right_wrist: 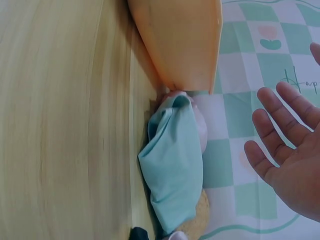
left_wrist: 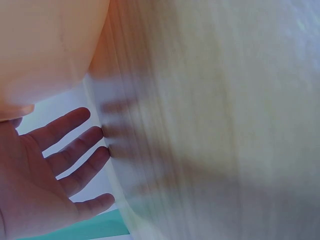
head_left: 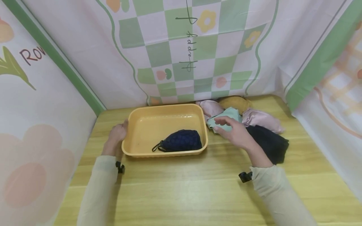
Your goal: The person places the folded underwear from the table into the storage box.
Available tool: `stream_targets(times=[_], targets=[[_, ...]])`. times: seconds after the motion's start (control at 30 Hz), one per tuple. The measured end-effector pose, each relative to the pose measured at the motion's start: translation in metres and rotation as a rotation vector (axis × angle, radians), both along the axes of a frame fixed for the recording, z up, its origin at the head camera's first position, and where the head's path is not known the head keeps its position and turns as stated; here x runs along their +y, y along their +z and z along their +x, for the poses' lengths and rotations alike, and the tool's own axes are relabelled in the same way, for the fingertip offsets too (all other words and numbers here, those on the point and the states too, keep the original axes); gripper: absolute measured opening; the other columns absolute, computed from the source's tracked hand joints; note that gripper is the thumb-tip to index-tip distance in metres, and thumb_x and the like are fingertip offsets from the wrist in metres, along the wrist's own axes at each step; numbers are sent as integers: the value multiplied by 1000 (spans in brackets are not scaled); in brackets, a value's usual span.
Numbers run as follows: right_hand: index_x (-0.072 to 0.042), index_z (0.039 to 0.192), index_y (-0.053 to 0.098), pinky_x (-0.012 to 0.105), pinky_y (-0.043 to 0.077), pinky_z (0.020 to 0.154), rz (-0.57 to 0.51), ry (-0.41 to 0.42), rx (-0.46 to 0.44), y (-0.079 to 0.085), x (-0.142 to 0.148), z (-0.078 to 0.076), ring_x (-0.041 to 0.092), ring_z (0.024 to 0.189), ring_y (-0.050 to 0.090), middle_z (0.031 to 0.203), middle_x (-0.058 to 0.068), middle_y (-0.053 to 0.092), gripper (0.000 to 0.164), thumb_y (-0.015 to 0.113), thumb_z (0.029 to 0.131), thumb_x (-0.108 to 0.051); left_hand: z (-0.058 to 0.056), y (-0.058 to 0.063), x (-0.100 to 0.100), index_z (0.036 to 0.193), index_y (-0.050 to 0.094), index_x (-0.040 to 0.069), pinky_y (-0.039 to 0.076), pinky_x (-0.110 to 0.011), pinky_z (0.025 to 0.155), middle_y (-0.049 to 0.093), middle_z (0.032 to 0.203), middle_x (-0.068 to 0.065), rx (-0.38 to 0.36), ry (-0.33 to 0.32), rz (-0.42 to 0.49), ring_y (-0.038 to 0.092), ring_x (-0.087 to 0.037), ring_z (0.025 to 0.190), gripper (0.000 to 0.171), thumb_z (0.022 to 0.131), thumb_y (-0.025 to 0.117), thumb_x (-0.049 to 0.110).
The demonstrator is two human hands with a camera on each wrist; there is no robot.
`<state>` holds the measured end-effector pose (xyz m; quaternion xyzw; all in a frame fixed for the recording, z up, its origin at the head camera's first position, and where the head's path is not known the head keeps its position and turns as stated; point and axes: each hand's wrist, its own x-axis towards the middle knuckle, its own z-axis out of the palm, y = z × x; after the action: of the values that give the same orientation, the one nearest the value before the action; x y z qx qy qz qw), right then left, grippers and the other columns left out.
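A yellow plastic tray stands on the wooden table with a dark blue drawstring pouch lying in its front right part, the cord loop toward the left. At the tray's left side is my left hand; in the left wrist view its fingers are spread and straight, beside the tray wall, the thumb by the rim. My right hand hovers right of the tray, over a mint green cloth pouch, fingers spread and holding nothing. The right wrist view shows that green pouch beside the tray wall.
Right of the tray lie two pink satin pouches, a mustard pouch and a black pouch, partly under the right forearm. A printed checkered curtain hangs behind the table, with further curtains at both sides.
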<state>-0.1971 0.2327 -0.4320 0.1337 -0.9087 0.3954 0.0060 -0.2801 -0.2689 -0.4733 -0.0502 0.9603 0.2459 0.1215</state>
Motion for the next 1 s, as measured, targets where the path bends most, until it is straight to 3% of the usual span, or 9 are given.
stream_targets(times=[0.43, 0.77, 1.0], targets=[[-11, 135, 57, 55, 39, 110, 14, -30, 16, 2, 11, 7, 33, 125, 56, 131, 14, 64, 51, 58, 99, -46, 0, -1, 0, 144, 44, -8, 31, -59, 118, 44, 146, -35, 8, -11, -19, 42, -53, 136, 98, 99, -8, 62], [-18, 138, 56, 55, 40, 109, 21, -92, -22, 4, 24, 13, 31, 128, 54, 134, 10, 62, 54, 57, 98, -54, 0, 1, -1, 143, 44, -8, 33, -61, 116, 46, 145, -35, -3, -13, 0, 43, -53, 135, 91, 102, -3, 58], [-17, 137, 57, 55, 39, 109, 2, -103, -4, 3, 33, 17, 30, 127, 55, 132, 11, 63, 50, 58, 98, -50, 0, 1, -1, 145, 43, -7, 32, -61, 117, 44, 147, -35, -12, -9, 1, 42, -53, 136, 94, 101, -5, 60]])
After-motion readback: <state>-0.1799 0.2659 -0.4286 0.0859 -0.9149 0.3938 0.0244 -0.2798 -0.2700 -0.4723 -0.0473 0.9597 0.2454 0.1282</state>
